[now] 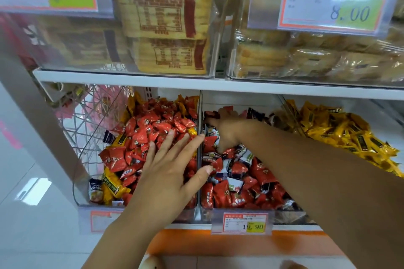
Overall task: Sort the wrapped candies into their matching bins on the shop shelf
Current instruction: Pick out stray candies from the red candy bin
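Evidently mid-sort, left hand [172, 170] lay flat, grip apart, on red candies [140, 129] in the left bin [84, 202] while right hand [223, 129] reached the back-left corner of the mixed middle bin [204, 214], grip state unclear; next move would likely need pinching one stray wrapper.

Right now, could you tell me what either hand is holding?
Left hand lies flat, holding nothing; whether the right hand grips anything cannot be told.
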The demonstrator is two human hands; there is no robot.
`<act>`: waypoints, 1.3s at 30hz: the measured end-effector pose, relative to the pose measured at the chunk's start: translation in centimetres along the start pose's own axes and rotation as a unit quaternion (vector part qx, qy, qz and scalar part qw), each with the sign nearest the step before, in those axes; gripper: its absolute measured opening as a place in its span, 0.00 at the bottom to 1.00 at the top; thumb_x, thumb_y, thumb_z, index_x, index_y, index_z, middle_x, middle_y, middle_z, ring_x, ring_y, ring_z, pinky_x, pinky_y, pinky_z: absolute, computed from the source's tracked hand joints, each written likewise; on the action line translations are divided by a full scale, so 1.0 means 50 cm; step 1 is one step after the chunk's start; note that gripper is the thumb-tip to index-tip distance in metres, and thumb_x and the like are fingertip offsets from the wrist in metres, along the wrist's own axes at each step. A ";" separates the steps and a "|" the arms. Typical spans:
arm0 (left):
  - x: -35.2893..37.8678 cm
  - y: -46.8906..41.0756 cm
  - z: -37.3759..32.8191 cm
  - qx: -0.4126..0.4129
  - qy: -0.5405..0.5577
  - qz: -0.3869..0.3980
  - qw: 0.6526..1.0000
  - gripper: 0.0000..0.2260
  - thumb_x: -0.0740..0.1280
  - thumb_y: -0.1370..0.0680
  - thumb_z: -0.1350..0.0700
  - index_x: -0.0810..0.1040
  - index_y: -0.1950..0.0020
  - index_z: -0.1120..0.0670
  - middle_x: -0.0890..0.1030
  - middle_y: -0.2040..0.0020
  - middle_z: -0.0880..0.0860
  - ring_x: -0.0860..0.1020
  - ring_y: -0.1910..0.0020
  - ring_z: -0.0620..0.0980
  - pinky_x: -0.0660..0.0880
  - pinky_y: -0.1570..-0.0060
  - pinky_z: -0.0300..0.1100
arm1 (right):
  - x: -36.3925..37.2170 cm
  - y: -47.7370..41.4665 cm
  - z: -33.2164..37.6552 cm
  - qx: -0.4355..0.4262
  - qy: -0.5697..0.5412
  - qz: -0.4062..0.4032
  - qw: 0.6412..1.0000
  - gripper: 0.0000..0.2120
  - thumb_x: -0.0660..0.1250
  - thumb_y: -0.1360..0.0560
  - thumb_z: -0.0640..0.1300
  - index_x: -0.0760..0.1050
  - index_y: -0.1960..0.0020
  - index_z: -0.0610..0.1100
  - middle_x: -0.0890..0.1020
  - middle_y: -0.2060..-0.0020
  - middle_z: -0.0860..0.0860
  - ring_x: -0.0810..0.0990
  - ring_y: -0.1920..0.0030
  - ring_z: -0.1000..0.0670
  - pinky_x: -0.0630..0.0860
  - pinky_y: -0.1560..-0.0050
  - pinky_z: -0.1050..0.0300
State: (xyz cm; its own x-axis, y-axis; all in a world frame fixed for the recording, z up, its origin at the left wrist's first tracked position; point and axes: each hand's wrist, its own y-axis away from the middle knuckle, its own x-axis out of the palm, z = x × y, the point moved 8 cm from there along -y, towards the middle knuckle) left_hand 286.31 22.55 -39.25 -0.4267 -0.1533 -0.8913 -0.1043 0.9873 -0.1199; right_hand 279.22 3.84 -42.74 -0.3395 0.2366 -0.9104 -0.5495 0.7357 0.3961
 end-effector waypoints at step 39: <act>0.007 -0.004 0.000 0.001 0.008 -0.006 1.000 0.26 0.36 0.31 0.26 0.36 0.33 0.23 0.45 0.25 0.32 0.31 0.28 0.34 0.30 0.28 0.44 | 0.038 0.044 -0.147 0.058 -0.131 0.050 0.988 0.44 0.73 0.29 0.49 0.49 0.22 0.52 0.54 0.27 0.47 0.64 0.31 0.43 0.68 0.34 0.51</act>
State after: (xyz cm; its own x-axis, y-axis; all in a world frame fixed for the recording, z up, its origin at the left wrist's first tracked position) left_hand 286.17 22.31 -39.55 -0.4389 -0.1660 -0.8831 -0.1081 0.9854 -0.1315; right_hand 271.72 1.24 -42.72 -0.1701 0.4574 -0.8728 -0.4272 0.7639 0.4836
